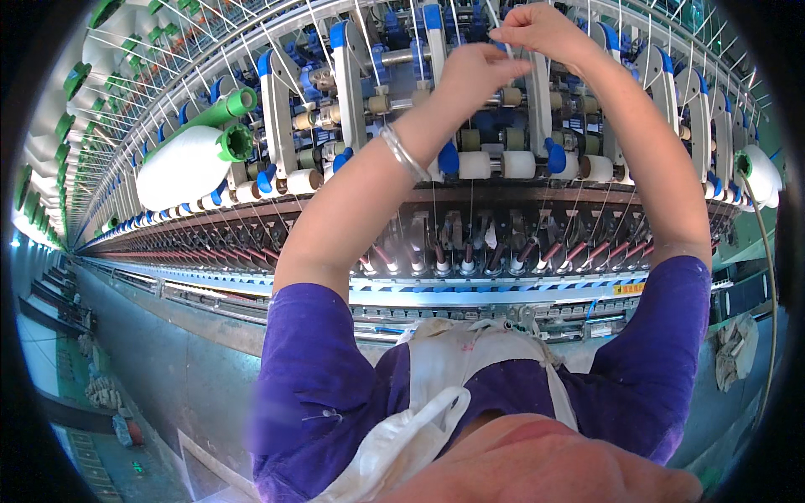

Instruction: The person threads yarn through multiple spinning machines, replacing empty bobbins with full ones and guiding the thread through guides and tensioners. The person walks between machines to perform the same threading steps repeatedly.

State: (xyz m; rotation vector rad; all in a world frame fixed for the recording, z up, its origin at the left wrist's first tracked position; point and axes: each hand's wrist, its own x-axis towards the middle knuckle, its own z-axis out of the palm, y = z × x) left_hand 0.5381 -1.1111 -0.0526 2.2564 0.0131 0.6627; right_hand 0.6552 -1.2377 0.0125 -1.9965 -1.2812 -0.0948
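thread [501, 32], thin and pale, sits pinched between the two raised hands near the top centre of the frame, in front of the spinning frame [470, 226]. left hand [480, 74] is curled narrow, fingertips closed on the strand, with a silver bangle [402, 152] on its wrist. right hand [541, 29] is just above and to the right, almost touching the left, its fingers also pinched tight on the same strand. both forearms rise from purple sleeves [310, 369] at the lower edge, with a white apron [436, 369] between them. behind the hands stand grey weighting arms with blue tips [348, 80] and a row of pale rollers [495, 164]. in the upper left of the frame a large white roving bobbin on a green core [189, 163] hangs tilted. along the middle band runs a line of spindles [465, 261].
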